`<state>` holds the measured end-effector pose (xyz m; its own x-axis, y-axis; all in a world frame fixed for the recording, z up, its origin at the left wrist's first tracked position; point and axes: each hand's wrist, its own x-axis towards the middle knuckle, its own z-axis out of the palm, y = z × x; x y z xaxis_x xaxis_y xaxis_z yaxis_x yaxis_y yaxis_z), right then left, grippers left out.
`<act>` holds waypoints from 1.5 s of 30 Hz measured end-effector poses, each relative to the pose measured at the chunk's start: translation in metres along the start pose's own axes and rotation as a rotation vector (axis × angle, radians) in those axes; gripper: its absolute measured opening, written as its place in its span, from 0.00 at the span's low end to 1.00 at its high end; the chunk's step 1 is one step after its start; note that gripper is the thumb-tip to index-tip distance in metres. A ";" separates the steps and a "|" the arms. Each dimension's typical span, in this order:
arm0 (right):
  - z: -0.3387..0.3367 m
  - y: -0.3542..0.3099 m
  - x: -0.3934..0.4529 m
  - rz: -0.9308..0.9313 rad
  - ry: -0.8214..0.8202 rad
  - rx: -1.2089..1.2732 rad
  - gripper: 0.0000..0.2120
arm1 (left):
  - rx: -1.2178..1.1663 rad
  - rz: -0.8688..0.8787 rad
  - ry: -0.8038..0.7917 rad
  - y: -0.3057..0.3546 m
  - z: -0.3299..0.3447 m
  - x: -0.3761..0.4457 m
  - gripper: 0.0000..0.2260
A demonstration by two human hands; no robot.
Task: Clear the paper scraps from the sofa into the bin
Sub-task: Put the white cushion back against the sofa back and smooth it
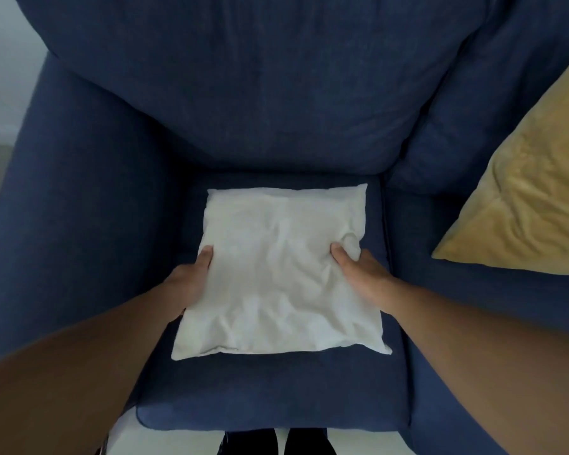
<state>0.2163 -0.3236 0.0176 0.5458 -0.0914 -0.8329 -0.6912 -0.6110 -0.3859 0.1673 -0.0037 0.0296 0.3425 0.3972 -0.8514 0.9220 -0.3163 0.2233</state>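
Note:
A white cushion lies flat on the seat of the dark blue sofa. My left hand grips its left edge, thumb on top and fingers tucked underneath. On the opposite edge, my right hand holds on the same way, thumb pressed into the fabric. No paper scraps and no bin are in view; the seat under the cushion is hidden.
A mustard yellow cushion leans on the neighbouring seat at the right. The sofa's left armrest and back cushion frame the seat. Pale floor and dark shoes show below the sofa's front edge.

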 end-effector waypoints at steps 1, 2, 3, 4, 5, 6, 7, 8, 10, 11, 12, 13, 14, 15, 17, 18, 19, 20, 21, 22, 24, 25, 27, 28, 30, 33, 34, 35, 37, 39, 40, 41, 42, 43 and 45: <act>-0.008 -0.009 -0.005 -0.004 -0.010 0.024 0.50 | -0.002 0.022 -0.006 0.006 -0.007 -0.002 0.42; -0.018 -0.017 -0.007 -0.001 -0.024 0.051 0.48 | -0.016 0.036 -0.020 0.013 -0.016 -0.005 0.41; -0.029 -0.023 -0.007 -0.003 -0.031 0.068 0.46 | -0.038 0.051 -0.034 0.021 -0.025 -0.008 0.39; -0.041 -0.029 -0.007 -0.012 -0.037 0.075 0.44 | -0.056 0.061 -0.052 0.030 -0.034 -0.014 0.37; -0.052 -0.036 -0.008 -0.033 -0.042 0.076 0.41 | -0.070 0.083 -0.064 0.040 -0.043 -0.017 0.35; -0.062 -0.045 -0.010 -0.069 -0.052 0.090 0.37 | -0.077 0.104 -0.078 0.051 -0.054 -0.021 0.32; -0.072 -0.056 -0.010 -0.107 -0.054 0.119 0.34 | -0.084 0.135 -0.102 0.062 -0.065 -0.025 0.31; -0.080 -0.068 -0.013 -0.145 -0.053 0.162 0.31 | -0.079 0.160 -0.128 0.073 -0.078 -0.027 0.31; -0.095 -0.092 -0.019 -0.247 -0.019 0.257 0.20 | -0.061 0.198 -0.171 0.095 -0.100 -0.035 0.34; -0.102 -0.104 -0.024 -0.304 -0.003 0.314 0.14 | -0.063 0.217 -0.190 0.106 -0.109 -0.038 0.33; -0.109 -0.112 -0.028 -0.364 0.014 0.372 0.10 | -0.063 0.240 -0.208 0.115 -0.118 -0.043 0.31; -0.116 -0.117 -0.031 -0.402 0.033 0.441 0.09 | -0.084 0.257 -0.228 0.124 -0.124 -0.049 0.28; -0.121 -0.119 -0.038 -0.414 0.035 0.525 0.09 | -0.127 0.254 -0.265 0.133 -0.131 -0.054 0.23; -0.126 -0.121 -0.041 -0.418 0.057 0.620 0.13 | -0.188 0.234 -0.305 0.141 -0.137 -0.060 0.20; -0.132 -0.123 -0.044 -0.431 0.156 0.765 0.18 | -0.413 0.220 -0.383 0.152 -0.149 -0.067 0.14; -0.133 -0.127 -0.046 -0.434 0.235 0.796 0.18 | -0.553 0.242 -0.433 0.156 -0.154 -0.068 0.15; -0.134 -0.133 -0.043 -0.430 0.332 0.771 0.15 | -0.661 0.279 -0.488 0.160 -0.157 -0.069 0.17; -0.135 -0.140 -0.041 -0.411 0.417 0.735 0.10 | -0.740 0.310 -0.515 0.164 -0.158 -0.068 0.20; -0.138 -0.146 -0.035 -0.368 0.485 0.714 0.09 | -0.812 0.316 -0.545 0.168 -0.158 -0.066 0.23; -0.142 -0.152 -0.031 -0.307 0.519 0.719 0.09 | -0.858 0.309 -0.566 0.172 -0.156 -0.065 0.25; -0.145 -0.164 -0.029 -0.182 0.457 0.744 0.07 | -0.858 0.278 -0.556 0.180 -0.149 -0.062 0.28; -0.146 -0.168 -0.027 -0.130 0.399 0.738 0.07 | -0.832 0.255 -0.528 0.183 -0.145 -0.060 0.29; -0.142 -0.174 -0.025 -0.040 0.311 0.686 0.09 | -0.802 0.194 -0.449 0.186 -0.137 -0.055 0.30; -0.139 -0.175 -0.026 -0.008 0.283 0.677 0.10 | -0.803 0.167 -0.416 0.186 -0.133 -0.051 0.31; -0.134 -0.177 -0.019 0.013 0.244 0.721 0.15 | -0.830 0.137 -0.382 0.185 -0.127 -0.042 0.35; -0.128 -0.183 -0.009 -0.074 0.242 0.818 0.30 | -0.865 0.174 -0.288 0.187 -0.118 -0.025 0.40; -0.126 -0.185 -0.006 -0.121 0.247 0.823 0.36 | -0.855 0.205 -0.235 0.189 -0.115 -0.021 0.40; -0.123 -0.186 -0.005 -0.179 0.247 0.803 0.39 | -0.831 0.240 -0.192 0.191 -0.113 -0.019 0.39; -0.119 -0.190 -0.005 -0.277 0.252 0.668 0.39 | -0.750 0.290 -0.125 0.196 -0.108 -0.017 0.37; -0.118 -0.192 -0.006 -0.342 0.292 0.500 0.31 | -0.648 0.334 -0.028 0.201 -0.106 -0.015 0.33; -0.118 -0.192 -0.004 -0.366 0.325 0.443 0.26 | -0.605 0.368 0.045 0.203 -0.107 -0.013 0.31; -0.119 -0.193 -0.001 -0.384 0.362 0.423 0.20 | -0.588 0.408 0.115 0.206 -0.107 -0.011 0.29; -0.119 -0.194 0.002 -0.397 0.392 0.429 0.17 | -0.592 0.445 0.164 0.208 -0.108 -0.009 0.28; -0.119 -0.194 0.005 -0.411 0.419 0.448 0.15 | -0.608 0.476 0.189 0.211 -0.108 -0.008 0.27; -0.120 -0.196 0.010 -0.461 0.481 0.487 0.11 | -0.634 0.527 0.209 0.215 -0.110 -0.009 0.25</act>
<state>0.4135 -0.2990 0.1326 0.8916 -0.3091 -0.3310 -0.4161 -0.2705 -0.8682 0.3829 0.0196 0.1372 0.7245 0.5040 -0.4702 0.5381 0.0129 0.8428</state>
